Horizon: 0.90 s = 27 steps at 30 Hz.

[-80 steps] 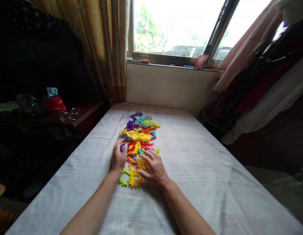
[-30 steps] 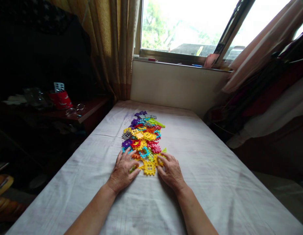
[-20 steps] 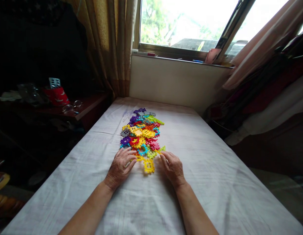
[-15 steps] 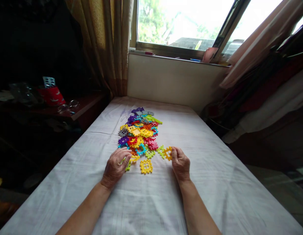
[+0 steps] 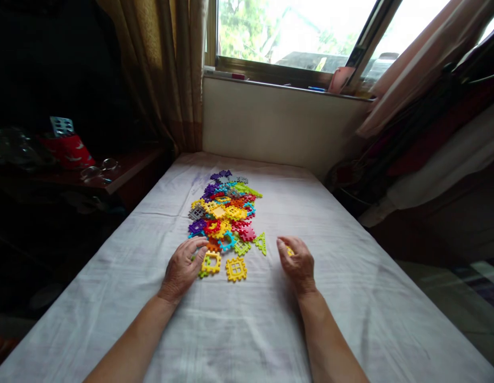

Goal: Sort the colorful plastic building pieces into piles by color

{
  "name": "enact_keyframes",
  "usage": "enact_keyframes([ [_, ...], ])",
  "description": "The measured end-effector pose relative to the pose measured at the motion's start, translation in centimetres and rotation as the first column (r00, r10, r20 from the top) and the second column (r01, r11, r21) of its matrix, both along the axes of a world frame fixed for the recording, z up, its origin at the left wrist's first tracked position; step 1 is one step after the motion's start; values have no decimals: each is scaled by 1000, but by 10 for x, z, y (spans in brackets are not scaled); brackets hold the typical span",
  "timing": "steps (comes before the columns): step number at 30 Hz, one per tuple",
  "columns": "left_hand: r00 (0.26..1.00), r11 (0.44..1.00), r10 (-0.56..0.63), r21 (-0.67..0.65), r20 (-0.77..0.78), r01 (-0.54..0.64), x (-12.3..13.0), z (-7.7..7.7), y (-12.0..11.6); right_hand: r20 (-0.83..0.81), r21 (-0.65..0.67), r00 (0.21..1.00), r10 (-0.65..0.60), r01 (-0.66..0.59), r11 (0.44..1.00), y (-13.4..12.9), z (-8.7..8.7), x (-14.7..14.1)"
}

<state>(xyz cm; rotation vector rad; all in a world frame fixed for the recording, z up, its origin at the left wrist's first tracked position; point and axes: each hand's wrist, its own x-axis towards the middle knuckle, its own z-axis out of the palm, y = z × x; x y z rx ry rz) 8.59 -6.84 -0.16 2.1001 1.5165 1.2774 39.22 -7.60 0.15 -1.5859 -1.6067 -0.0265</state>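
Note:
My left hand is at the near left of a heap of interlocking plastic building pieces. Its fingers are loosely curved, with the thumb apart from them. Close to the thumb, a yellow square frame piece overlaps a green piece. Beside it a yellow window piece lies flat on the sheet. To the right of the heap, my right hand is closed around a yellow piece, mostly hidden by the fingers. A green triangular piece lies between that hand and the heap.
A pale sheet covers the surface up to the wall below the window. On the dark side table at left are a red container and eyeglasses. Clothes hang at right; a curtain hangs at left.
My right hand has turned, so its yellow piece is now mostly covered, and it has moved away from the green triangle. The yellow frame by my left hand has tipped from edge-on to flatter.

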Motion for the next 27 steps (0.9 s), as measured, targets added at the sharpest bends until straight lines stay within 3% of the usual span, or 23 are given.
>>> enact_keyframes([
  [3, 999, 999, 44, 11, 29, -44, -4, 4, 1, 47, -141, 922, 384, -375, 916, -13, 10, -38],
  [5, 995, 996, 86, 8, 49, -86, -8, 5, 2, 130, -215, 841, 525, -493, 843, -21, 15, -58],
  [9, 984, 987, 156, -56, 87, -151, -16, 5, 5, 239, -302, 773, 588, -516, 801, -26, 20, -74],
  [13, 978, 978, 184, -119, 95, -172, -18, 3, 6, 251, -259, 760, 600, -544, 798, -24, 18, -68],
  [16, 969, 960, 236, -170, 68, -222, -17, 4, 5, 130, -129, 866, 484, -469, 874, -19, 16, -51],
  [18, 962, 949, 269, -190, 57, -254, -17, 5, 4, -14, -55, 958, 286, -286, 957, -14, 16, -33],
  [20, 959, 945, 279, -195, 55, -264, -17, 5, 4, -134, -57, 990, 46, -54, 997, -7, 15, -9],
  [23, 958, 943, 281, -198, 49, -266, -17, 5, 4, -170, -159, 951, -257, 231, 960, 5, 8, 23],
  [27, 954, 938, 299, -197, 36, -286, -17, 5, 5, -53, -218, 933, -356, 337, 916, 14, -5, 43],
])
